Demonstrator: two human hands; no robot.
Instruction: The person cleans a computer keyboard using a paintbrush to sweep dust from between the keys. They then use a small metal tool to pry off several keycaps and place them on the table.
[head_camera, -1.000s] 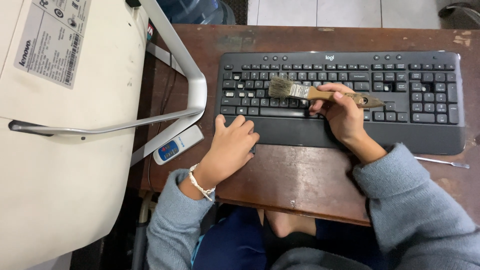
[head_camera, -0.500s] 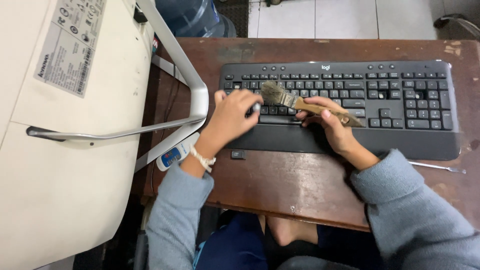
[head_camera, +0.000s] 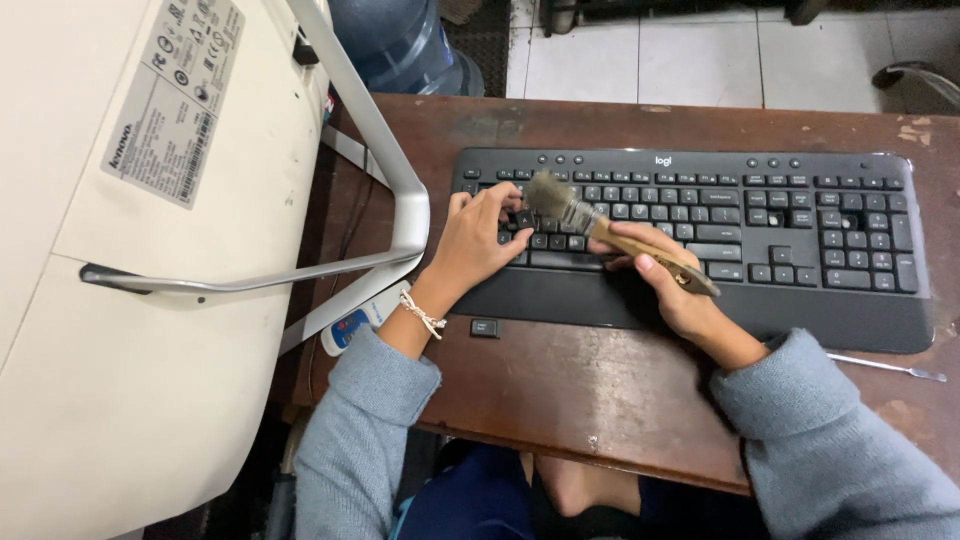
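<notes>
A black keyboard (head_camera: 780, 240) with a wrist rest lies across a brown wooden desk (head_camera: 590, 390). My left hand (head_camera: 478, 240) rests on the keyboard's left end, fingertips on the keys. My right hand (head_camera: 672, 285) grips the wooden handle of a paintbrush (head_camera: 590, 222). Its grey bristles point up-left and touch the keys right beside my left fingertips. One loose black keycap (head_camera: 484, 327) lies on the desk just below the wrist rest, near my left wrist.
A white all-in-one monitor (head_camera: 130, 250) lies face down at the left, its silver stand (head_camera: 400, 190) arching up. A small white-and-blue device (head_camera: 345, 330) sits under the stand. A thin metal tool (head_camera: 885, 368) lies at the right. A blue water bottle (head_camera: 400, 45) stands behind.
My left hand moved from the desk up onto the keyboard's left keys. The brush and my right hand shifted left along the keyboard. A loose keycap now lies on the desk.
</notes>
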